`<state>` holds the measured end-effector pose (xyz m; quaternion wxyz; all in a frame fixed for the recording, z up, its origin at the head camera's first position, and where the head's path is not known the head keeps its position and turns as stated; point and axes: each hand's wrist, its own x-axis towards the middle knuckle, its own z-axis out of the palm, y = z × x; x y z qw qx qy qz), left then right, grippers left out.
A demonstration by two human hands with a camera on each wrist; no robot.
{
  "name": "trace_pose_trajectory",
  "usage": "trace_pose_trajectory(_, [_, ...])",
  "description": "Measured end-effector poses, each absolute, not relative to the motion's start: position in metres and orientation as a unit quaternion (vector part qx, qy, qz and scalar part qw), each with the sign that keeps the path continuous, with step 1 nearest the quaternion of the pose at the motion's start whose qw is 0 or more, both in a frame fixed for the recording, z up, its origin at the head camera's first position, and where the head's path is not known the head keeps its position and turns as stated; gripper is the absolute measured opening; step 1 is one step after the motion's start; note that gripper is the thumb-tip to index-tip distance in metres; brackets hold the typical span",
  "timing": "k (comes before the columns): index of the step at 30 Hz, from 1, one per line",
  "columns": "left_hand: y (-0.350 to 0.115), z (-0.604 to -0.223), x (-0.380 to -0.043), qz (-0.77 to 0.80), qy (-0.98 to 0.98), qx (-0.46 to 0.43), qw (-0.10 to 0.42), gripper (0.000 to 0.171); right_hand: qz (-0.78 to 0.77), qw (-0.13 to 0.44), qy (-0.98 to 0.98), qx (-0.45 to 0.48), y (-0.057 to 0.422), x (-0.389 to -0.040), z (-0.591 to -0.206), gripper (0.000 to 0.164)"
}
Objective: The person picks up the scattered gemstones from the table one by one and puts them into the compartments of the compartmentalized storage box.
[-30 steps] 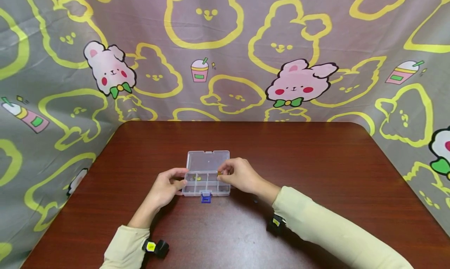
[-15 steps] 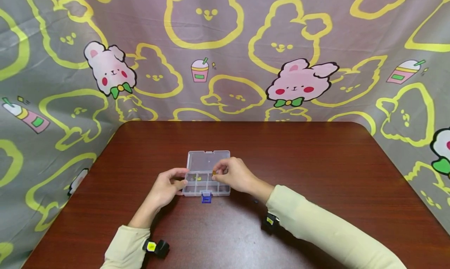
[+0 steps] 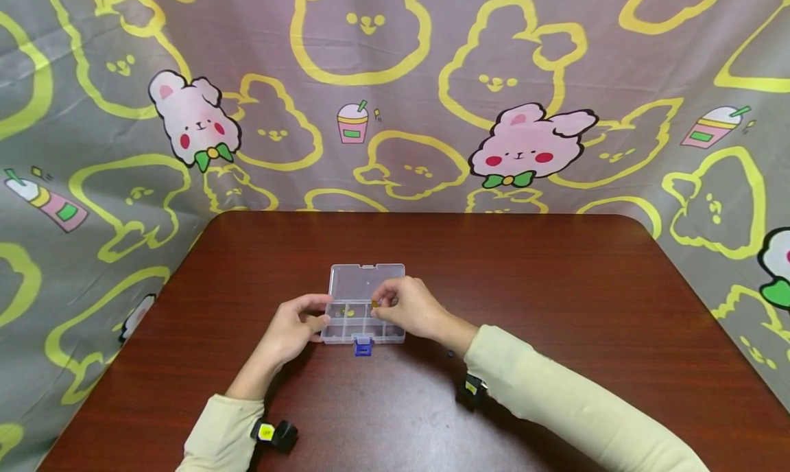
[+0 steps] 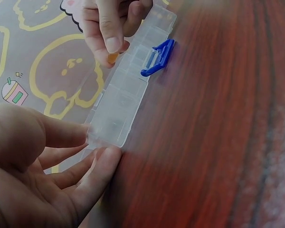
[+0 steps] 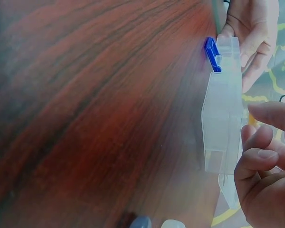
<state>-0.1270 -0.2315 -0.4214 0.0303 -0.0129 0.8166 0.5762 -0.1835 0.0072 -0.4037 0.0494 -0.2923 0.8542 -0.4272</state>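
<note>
A clear plastic compartment box [image 3: 335, 339] stands on the table with its lid [image 3: 361, 280] raised at the back and a blue latch [image 3: 363, 348] hanging at the front. My left hand [image 3: 290, 329] grips the box's left end, thumb on one side and fingers on the other. Over the rear compartments, my right hand [image 3: 416, 311] pinches a small amber piece [image 4: 112, 58] between thumb and fingertips. Its shape is mostly hidden by those fingers. Small yellow pieces [image 3: 350, 313] lie in a rear compartment left of the right hand.
A small dark round object [image 3: 450, 353] lies on the brown table [image 3: 524, 266] right of the box, below the right forearm. The right wrist view shows a pale rounded thing [image 5: 173, 223] beside a blue-grey one. A cartoon-printed curtain [image 3: 407, 60] hangs behind the table.
My right hand has shifted slightly left over the rear compartments with the amber piece, then stayed nearly still. The left hand keeps its grip on the box.
</note>
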Motion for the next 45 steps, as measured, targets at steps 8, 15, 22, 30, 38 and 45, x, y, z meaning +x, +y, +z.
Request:
trace_pose_trajectory(8, [-0.2317,-0.4211,-0.1264,0.584,0.811,-0.01,0.031,0.035,-0.426,0.047,0.854,-0.296,0.0063,-0.1828,-0.4051,0.013])
trace_pose_trajectory(15, [-0.2316,-0.42,-0.1257,0.586,0.81,-0.011,0.034,0.036,-0.426,0.048,0.855,-0.291,0.0069,-0.182,-0.4057,0.013])
trace_pose_trajectory(22, [-0.2319,-0.42,-0.1249,0.585,0.81,-0.015,0.033,0.036,-0.427,0.05,0.853,-0.295,0.0066,-0.1826,-0.4059,0.013])
trace_pose_trajectory(30, [-0.2309,-0.4208,-0.1255,0.586,0.81,-0.012,0.031,0.036,-0.423,0.044,0.854,-0.301,0.006,-0.1834,-0.4055,0.013])
trace_pose_trajectory(38, [-0.2304,-0.4196,-0.1261,0.583,0.812,-0.013,0.033,0.036,-0.426,0.051,0.853,-0.297,0.0083,-0.1834,-0.4018,0.014])
trace_pose_trajectory(45, [-0.2301,-0.419,-0.1258,0.583,0.812,-0.01,0.034,0.036,-0.425,0.047,0.854,-0.297,0.0121,-0.1841,-0.3997,0.013])
